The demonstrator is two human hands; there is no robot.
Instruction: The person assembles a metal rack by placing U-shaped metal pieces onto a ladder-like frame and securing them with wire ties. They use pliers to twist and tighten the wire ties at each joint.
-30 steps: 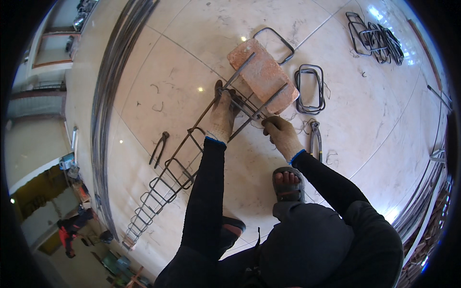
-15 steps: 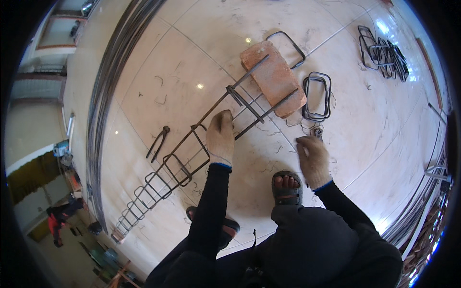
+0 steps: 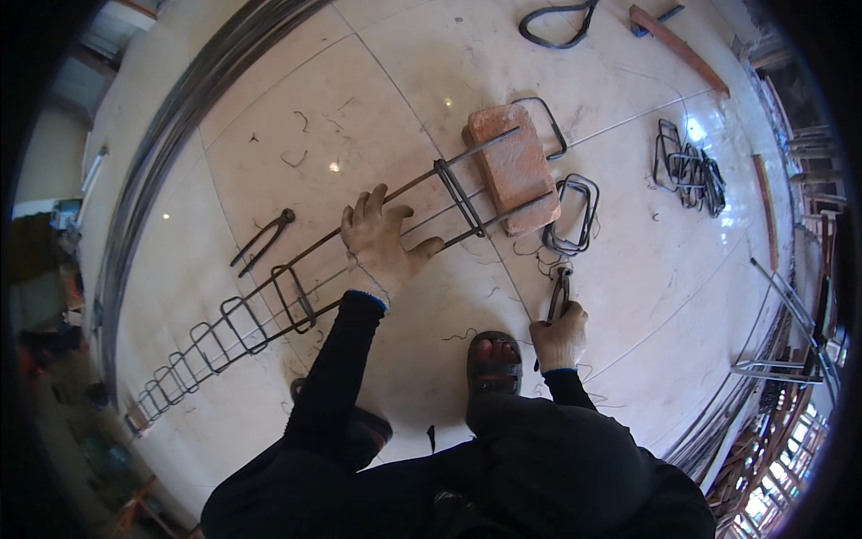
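Observation:
A long cage of thin steel bars with rectangular stirrups (image 3: 461,199) runs diagonally across the floor, its upper bar ends resting on an orange brick (image 3: 521,169). My gloved left hand (image 3: 382,241) is spread over the cage, between the stirrup near the brick and those further left; its fingers are apart and hold nothing. My gloved right hand (image 3: 561,338) is closed around the handles of dark pincers (image 3: 561,286), jaws pointing away from me. Their jaws are beside short tie wires on the tiles. Loose stirrups (image 3: 590,216) lie just beyond them, next to the brick.
Another pair of pincers (image 3: 263,241) lies left of the cage. A pile of stirrups (image 3: 690,171) sits at the right. Long steel bars (image 3: 148,171) curve along the left. A wooden strip (image 3: 680,49) lies at the far right. My sandalled foot (image 3: 495,364) stands between my hands.
My right hand has closed on the pincers that lay by the wires and drawn nearer to me. My left hand has gone from pinched fingers to spread ones. The view has shifted.

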